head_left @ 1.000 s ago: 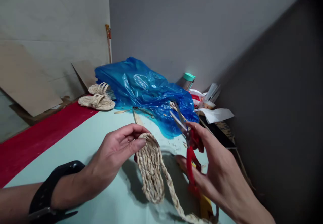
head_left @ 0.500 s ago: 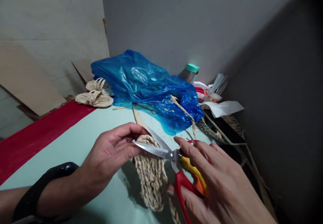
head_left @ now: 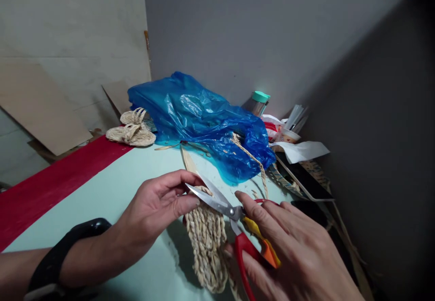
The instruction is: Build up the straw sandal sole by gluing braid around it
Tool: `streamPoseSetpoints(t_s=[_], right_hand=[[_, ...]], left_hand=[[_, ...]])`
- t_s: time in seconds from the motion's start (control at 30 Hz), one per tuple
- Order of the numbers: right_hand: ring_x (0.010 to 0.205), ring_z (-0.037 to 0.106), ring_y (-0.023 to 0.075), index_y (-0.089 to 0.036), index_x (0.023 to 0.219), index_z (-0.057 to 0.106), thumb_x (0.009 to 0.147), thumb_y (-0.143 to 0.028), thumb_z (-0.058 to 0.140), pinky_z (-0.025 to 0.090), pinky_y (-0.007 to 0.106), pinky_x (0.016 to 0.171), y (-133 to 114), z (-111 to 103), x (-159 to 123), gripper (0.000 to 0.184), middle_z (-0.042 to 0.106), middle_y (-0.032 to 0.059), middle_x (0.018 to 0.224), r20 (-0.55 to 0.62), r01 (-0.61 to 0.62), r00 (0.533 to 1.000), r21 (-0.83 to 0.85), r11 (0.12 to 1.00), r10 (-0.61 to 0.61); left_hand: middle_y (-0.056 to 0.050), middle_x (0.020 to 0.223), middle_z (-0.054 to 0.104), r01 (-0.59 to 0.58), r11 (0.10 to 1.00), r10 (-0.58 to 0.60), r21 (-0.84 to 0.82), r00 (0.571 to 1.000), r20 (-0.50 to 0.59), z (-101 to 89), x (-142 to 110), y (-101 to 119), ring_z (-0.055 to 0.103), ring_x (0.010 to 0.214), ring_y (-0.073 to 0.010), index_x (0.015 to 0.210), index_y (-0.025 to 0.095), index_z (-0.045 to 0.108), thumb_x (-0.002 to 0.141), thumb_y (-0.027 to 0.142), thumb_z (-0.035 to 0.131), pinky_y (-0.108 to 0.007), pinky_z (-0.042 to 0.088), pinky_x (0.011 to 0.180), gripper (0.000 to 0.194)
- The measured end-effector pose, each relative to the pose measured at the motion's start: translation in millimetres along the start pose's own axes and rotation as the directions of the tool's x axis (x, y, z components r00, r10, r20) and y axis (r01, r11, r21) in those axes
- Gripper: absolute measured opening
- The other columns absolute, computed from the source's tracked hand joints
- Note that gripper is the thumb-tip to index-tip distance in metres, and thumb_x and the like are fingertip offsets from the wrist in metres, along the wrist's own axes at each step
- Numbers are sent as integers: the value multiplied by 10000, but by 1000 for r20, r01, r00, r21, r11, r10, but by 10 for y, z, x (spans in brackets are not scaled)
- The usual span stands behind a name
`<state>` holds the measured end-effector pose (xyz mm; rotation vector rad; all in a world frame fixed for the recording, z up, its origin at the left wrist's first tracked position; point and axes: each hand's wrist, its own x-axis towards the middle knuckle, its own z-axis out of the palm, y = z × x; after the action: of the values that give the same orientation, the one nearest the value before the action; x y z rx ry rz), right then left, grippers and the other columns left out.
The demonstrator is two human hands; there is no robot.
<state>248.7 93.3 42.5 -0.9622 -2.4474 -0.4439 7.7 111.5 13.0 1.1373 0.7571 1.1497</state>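
My left hand [head_left: 158, 215] pinches the top end of a flat braided straw piece [head_left: 207, 246], shaped like a small sandal sole, between thumb and fingers. A pale straw strip [head_left: 188, 158] sticks up beyond those fingertips. Scissors [head_left: 249, 242] with red handles and yellow-orange inner grips are in my right hand [head_left: 288, 242], thumb in one loop and fingers round the other. Their metal blades are parted and cross over the top of the braided piece, close to my left fingertips. A braided straw cord hangs along the piece's right side, partly hidden by my right hand.
A crumpled blue plastic bag [head_left: 197, 106] lies at the back, with a straw braid [head_left: 249, 151] coming out of it. Small straw sandals [head_left: 132, 133] sit left of it. At right are a teal-lidded bottle [head_left: 260, 97], a paper cup [head_left: 288, 136] and a dark tablet-like panel [head_left: 302, 174].
The scissor blades have closed a little, their tips nearer each other over the straw piece. The whole view has shifted slightly. Both hands keep their holds.
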Motion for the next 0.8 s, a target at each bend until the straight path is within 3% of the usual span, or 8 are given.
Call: streamPoseSetpoints(t_s=[0.37,0.57,0.8], right_hand=[[657,688,204,-74,1308,519,988,-287,501,594,324,566,12,12,-7,385,725,90,800,17,32,999,50,998,-33],[627,669,210,-76,1293,521,938,-215,534,586,339,543,8,7,-45,382,704,83,771,27,43,999,36,998,-43],[644,671,205,-69,1278,555,936,-242,547,607,339,569,66,-42,5,383,695,84,775,51,77,996,-7,997,-77]], left_hand=[[-5,908,752,11,1000,-11,14,1000,23,-6,39,-16,669,875,-147,993,245,761,895,310,742,-205,504,778,119],[-24,882,719,78,995,-78,54,997,-13,-22,22,-17,630,818,-167,986,232,750,869,373,758,-249,490,730,183],[-23,894,666,90,989,-96,118,994,50,-12,40,69,599,834,-177,988,236,756,886,399,724,-254,478,726,195]])
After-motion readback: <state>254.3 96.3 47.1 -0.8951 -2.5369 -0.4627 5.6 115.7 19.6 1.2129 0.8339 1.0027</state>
